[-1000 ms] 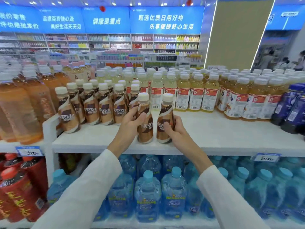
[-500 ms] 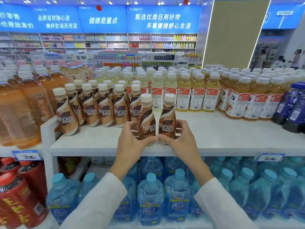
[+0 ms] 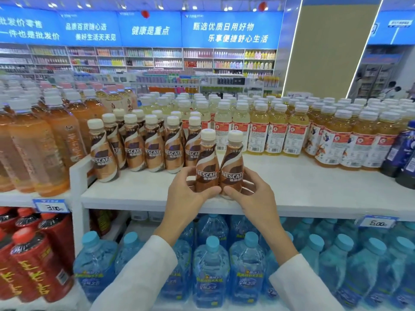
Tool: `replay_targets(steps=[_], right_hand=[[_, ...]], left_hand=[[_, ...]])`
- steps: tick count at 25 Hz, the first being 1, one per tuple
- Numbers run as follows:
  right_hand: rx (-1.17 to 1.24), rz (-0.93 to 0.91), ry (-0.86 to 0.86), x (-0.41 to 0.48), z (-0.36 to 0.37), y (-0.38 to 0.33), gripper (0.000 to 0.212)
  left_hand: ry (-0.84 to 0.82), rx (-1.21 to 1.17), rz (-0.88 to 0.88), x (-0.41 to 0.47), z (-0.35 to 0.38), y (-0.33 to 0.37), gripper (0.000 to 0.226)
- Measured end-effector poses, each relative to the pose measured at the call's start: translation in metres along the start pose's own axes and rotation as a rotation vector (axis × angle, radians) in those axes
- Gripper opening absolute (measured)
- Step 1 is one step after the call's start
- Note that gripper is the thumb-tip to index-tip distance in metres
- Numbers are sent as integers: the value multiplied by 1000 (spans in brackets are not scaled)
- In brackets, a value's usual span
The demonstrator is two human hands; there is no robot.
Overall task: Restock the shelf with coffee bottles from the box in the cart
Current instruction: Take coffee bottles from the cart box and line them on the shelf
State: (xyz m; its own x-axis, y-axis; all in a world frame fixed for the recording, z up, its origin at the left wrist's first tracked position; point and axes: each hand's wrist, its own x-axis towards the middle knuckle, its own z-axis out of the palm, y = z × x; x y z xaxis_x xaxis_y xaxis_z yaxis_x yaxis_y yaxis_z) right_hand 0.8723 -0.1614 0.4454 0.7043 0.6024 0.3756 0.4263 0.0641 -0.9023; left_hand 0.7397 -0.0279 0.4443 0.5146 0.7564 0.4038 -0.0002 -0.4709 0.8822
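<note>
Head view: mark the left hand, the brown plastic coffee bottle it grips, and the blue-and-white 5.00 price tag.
left hand [image 3: 184,195], head view, back of hand.
brown plastic coffee bottle [image 3: 207,170], head view, front label.
blue-and-white price tag [image 3: 378,222], head view, printed face.

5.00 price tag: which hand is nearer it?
Right. The right hand grips the right coffee bottle, left of the tag; the left hand grips the left coffee bottle, farther left.

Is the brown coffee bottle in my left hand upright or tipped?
Upright: the brown plastic coffee bottle has its white cap on top, label reading level.
</note>
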Motion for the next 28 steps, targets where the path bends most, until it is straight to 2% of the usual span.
replay_targets(steps=[5,10,13,16,28], right_hand=[[-4,-12,31,-7,26,-8,56],[-9,-16,-23,-3,105,-27,55],[-1,-30,-45,5,156,-38,62],[-2,-26,-50,15,191,-45,60],[-124,-23,0,33,221,-43,63]], left_hand=[[104,26,-24,-2,-9,-5,56],[262,116,-65,5,-73,-28,44],[366,124,-102,15,-110,-42,48],[441,198,-104,30,-129,-56,49],[537,274,-55,42,-128,-64,45]])
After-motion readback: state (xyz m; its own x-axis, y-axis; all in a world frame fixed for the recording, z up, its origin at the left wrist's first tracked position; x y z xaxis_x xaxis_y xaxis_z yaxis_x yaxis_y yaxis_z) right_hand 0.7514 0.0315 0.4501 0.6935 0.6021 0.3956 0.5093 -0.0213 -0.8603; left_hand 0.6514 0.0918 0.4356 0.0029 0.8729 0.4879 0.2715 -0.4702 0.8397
